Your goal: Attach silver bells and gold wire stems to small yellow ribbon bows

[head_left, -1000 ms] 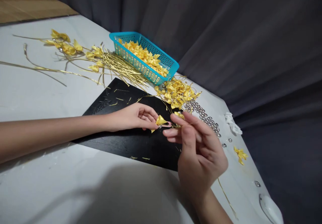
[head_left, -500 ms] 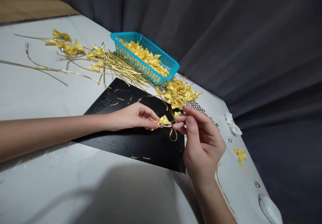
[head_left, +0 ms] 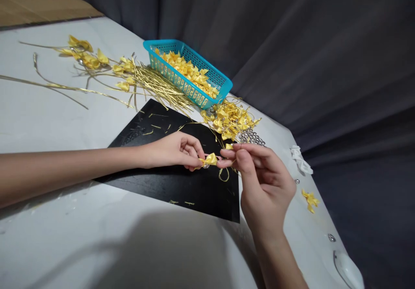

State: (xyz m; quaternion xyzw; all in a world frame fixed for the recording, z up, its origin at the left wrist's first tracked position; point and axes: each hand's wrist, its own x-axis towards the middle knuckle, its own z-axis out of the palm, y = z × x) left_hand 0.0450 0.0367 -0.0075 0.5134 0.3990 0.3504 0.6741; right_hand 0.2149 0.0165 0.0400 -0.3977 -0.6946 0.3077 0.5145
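Left hand (head_left: pixel 181 151) pinches a yellow bow (head_left: pixel 212 158) at its left end, thumb against fingers; right hand (head_left: pixel 266 181) is half-curled, fingertips just beside the bow's right side, hold unclear. Judgement: light, steady pinch should avoid creasing it. Bow looks glossy, silvery bead (head_left: pixel 206 166) at its near edge, above the black mat (head_left: pixel 181 189); teal basket (head_left: pixel 228 85) stands far.

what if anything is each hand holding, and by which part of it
The left hand pinches a yellow bow by the end nearest that hand. Whether the right hand grips anything cannot be told.
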